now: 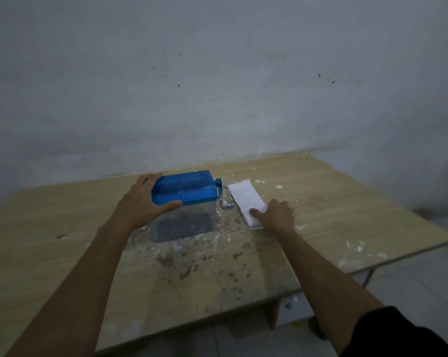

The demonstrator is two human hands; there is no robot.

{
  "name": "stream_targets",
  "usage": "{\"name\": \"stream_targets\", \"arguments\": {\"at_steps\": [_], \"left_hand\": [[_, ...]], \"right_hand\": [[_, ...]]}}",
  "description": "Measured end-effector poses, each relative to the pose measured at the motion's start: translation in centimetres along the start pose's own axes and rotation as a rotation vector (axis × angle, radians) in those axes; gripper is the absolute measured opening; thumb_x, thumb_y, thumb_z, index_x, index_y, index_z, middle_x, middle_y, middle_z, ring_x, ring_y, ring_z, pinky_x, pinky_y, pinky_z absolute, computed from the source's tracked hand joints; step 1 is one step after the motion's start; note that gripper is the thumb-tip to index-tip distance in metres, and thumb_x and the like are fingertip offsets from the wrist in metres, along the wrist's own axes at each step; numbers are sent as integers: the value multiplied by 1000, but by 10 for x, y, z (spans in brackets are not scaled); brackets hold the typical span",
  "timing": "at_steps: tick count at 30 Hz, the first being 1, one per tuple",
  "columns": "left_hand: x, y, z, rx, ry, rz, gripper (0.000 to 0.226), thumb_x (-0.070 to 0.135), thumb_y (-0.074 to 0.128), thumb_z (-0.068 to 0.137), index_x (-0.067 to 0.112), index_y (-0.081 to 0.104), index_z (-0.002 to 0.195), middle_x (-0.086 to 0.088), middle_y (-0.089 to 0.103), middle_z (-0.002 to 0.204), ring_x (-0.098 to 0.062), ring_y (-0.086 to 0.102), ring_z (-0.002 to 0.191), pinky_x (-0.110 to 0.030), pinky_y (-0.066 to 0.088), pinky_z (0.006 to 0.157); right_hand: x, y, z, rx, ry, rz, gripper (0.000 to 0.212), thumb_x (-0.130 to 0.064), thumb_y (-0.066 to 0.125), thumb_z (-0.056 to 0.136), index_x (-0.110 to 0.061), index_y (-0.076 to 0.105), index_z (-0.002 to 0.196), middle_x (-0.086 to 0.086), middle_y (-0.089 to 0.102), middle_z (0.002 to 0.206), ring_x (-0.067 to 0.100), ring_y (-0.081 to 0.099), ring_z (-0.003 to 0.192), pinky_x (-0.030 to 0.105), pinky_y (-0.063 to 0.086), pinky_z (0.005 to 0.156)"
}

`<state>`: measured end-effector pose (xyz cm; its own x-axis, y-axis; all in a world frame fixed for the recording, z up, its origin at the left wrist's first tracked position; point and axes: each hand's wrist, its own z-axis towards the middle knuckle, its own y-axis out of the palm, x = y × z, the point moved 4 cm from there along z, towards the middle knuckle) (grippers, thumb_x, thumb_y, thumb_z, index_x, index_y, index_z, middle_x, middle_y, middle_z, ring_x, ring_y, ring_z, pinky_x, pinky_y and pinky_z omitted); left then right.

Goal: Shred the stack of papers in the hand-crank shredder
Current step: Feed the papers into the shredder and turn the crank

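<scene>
Nearest: dark sleeve cuff (398, 331) on right forearm, low in view; both bare forearms reaching forward over pale wood-grain counter (63, 228), stained and flecked with white scraps.
Left hand (140, 202): grip spread and clamped on small hand-crank shredder with blue plastic lid and clear bin (183, 202); fingers over far left corner of lid, thumb along near edge, steadying it.
Right hand (277, 215): grip loose, fingers apart, pressed flat on near end of stack; nothing lifted yet.
Stack: narrow white stack of papers with faint writing (246, 199), lying flat on counter just right of shredder, long axis running away from camera, slightly angled.
Crank: blue handle with grey knob (221, 194) on shredder's right side, between bin and stack, close beside the stack's left edge.
Bin: dark mass inside, likely shreds; too dim to be sure.
Key relation: stack under right hand, feed slot up and to the left on lid; right hand nearer both papers and crank.
Step, by judgement: picking off top sheets for feeding.
Risk: stack sliding or fanning under a flat press.
</scene>
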<state>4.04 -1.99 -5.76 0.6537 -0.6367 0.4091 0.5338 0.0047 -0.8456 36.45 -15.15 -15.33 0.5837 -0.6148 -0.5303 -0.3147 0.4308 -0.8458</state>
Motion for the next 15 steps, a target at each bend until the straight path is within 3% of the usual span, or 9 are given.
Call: {"name": "stream_targets", "arguments": {"at_steps": [9,15], "left_hand": [[-1,1,-1,1,10,-4,110,88,54,65,23,36,151,1,38,150,-22,46,130,-45,46,103],[-4,3,0,4,17,-20,100,78,64,73,23,35,152,0,37,151,-24,45,131,-46,44,105]], "right_hand": [[3,-2,-5,149,-3,126,41,-37,73,81,-17,55,112,11,54,115,32,55,104,40,45,87],[4,-7,-4,198,27,243,13,-24,66,85,-19,61,96,6,67,100,29,62,94,32,44,74]]}}
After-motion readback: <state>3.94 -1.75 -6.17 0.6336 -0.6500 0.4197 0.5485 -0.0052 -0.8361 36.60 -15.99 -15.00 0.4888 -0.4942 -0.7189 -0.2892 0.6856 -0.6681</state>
